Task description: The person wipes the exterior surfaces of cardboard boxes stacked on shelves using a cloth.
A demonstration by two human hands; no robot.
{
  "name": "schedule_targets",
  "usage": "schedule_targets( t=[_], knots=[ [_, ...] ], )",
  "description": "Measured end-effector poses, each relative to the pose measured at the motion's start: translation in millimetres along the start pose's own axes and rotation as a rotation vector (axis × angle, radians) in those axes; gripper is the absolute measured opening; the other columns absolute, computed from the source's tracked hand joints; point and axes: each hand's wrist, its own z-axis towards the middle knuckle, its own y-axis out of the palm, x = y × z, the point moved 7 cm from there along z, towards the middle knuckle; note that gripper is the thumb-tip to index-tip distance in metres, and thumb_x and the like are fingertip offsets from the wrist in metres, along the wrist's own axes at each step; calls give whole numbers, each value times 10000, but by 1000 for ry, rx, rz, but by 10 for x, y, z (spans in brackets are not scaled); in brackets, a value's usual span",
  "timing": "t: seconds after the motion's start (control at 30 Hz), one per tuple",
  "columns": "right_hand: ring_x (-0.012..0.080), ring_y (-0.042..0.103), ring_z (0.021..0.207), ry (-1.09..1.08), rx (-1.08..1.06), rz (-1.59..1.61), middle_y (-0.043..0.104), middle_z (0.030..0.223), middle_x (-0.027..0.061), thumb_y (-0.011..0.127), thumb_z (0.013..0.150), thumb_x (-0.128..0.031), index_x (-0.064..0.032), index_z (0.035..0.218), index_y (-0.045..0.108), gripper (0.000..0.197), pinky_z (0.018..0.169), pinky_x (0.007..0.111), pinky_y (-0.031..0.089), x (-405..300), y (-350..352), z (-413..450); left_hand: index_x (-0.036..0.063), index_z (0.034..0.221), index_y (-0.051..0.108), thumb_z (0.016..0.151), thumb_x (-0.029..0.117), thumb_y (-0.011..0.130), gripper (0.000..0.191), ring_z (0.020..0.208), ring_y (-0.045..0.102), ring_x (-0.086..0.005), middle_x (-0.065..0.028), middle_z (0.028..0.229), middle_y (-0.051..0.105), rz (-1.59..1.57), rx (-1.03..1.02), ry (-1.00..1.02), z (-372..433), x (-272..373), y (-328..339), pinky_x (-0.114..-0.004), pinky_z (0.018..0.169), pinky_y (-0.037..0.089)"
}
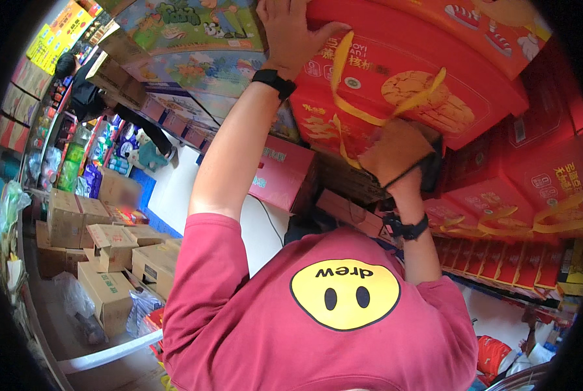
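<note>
My left hand (296, 36), a black band at its wrist, lies with fingers spread against the upper edge of a red gift box (467, 93) with a cookie picture. Yellow ribbon handles (343, 63) hang from the red boxes. Lower right, my right hand (404, 183), with a dark watch at the wrist, is at a brown piece with dark edges (394, 149), perhaps a cloth or flap, in front of the lower red box (316, 115). That piece hides most of the fingers, so its hold is unclear. Left of the red boxes stand green-blue cartoon-printed boxes (213, 68).
More red gift boxes (531, 171) are stacked at the right. A pink carton (284, 171) stands below the cartoon boxes. Brown cardboard cartons (108, 293) and plastic bags (74, 298) lie at lower left. A person in dark clothes (83, 93) bends by the shelves at upper left.
</note>
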Motion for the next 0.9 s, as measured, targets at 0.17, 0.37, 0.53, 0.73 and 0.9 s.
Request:
schedule_targets(
  t=[0.17,0.37,0.53,0.73,0.9],
  knots=[
    [293,401,1430,-49,-370,-1022,409,1569,140,442,1044,-372,-99,1513,392,545,1184,404,316,-405,1089,549,62,1166,633,699,482,847,663,1129,543,-358,-134,1154,611,13,17,-21,-47,-29,-20,-499,1027,378],
    [333,552,1240,-559,-140,-949,608,1295,160,569,973,-282,-94,1249,616,337,1022,432,442,-342,1195,687,73,1148,641,685,438,866,631,1118,557,-346,-123,1131,628,14,-12,21,42,-10,-41,-488,996,400],
    [310,523,1285,-639,60,-1050,600,1330,143,568,985,-252,-78,1282,598,345,1048,442,426,-327,722,338,85,1138,652,683,406,874,599,1086,564,-353,-120,1109,635,7,-89,-14,27,-91,-126,-480,981,414],
    [320,356,1460,-193,200,-654,357,1608,149,547,1013,-331,-111,1556,374,611,1206,424,282,326,-380,-7,73,1094,665,720,320,863,490,1028,583,-352,-126,1068,635,-132,-77,-32,140,1,-60,-481,947,440],
    [335,402,1422,-99,64,-1255,407,1569,157,548,1013,-329,-93,1521,433,572,1172,427,335,-747,-164,-101,97,1044,668,804,229,826,316,1091,560,-315,-79,1168,612,-85,46,62,-523,-205,-135,-452,921,443]
  ],
)
